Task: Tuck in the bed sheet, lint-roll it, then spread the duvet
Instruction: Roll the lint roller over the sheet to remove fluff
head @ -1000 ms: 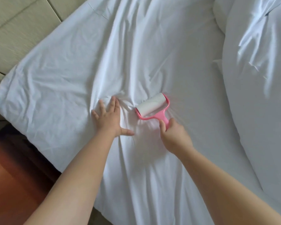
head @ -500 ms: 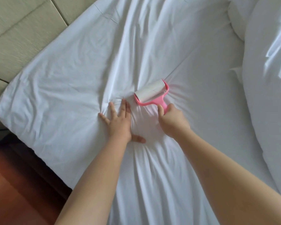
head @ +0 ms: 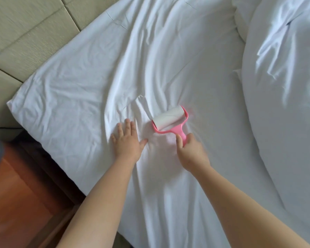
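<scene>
Lint-rolling the bed sheet (head: 168,59), mid-bed.

Right hand (head: 191,154) wrapped round the pink handle of the lint roller (head: 169,120), roll pressed flat on the sheet; left hand (head: 126,142) spread wide, palm down, just beside it, pinning the cloth. Best done in straight, overlapping passes away from the pinning hand, keeping creases pulled taut. Beyond, on the right: duvet (head: 284,104) heaped, not yet spread. Padded headboard (head: 25,33) at upper left.
</scene>
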`<state>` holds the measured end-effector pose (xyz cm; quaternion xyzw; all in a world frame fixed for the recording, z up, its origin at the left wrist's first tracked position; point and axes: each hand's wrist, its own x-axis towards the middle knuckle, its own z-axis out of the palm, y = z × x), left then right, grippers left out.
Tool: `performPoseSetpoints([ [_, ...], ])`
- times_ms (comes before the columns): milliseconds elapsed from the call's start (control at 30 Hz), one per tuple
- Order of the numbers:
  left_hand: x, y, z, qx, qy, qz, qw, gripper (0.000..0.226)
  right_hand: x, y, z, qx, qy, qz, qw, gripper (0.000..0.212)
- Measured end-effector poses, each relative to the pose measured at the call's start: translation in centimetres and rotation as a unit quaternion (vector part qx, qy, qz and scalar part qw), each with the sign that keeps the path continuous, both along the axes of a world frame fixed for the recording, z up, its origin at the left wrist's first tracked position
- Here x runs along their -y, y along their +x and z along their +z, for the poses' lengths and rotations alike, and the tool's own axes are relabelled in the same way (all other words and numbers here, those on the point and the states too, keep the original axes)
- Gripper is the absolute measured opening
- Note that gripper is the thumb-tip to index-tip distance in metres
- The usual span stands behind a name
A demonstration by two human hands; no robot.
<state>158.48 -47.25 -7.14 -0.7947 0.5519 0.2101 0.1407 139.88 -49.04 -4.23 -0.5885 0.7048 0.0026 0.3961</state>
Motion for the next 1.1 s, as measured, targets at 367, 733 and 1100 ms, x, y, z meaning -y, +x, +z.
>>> performPoseSetpoints([
  [367,-2.8,-2.8,3.3,0.054,0.003,-0.074,0.996,0.028,-4.2,-3.3,1.9,-0.017,-0.049,0.013,0.999,0.036],
  [733,-3.8,3.1,0.1,0.029,-0.022,-0.012,0.999,0.057,-3.6,-0.6,1.7,-0.026,-0.121,0.133,0.983,0.035],
  [1100,-1.6,9.6,-1.1,0.005,-0.014,-0.011,1.000,0.055,-2.3,4.8,-0.4,-0.036,-0.014,0.131,0.991,0.035],
])
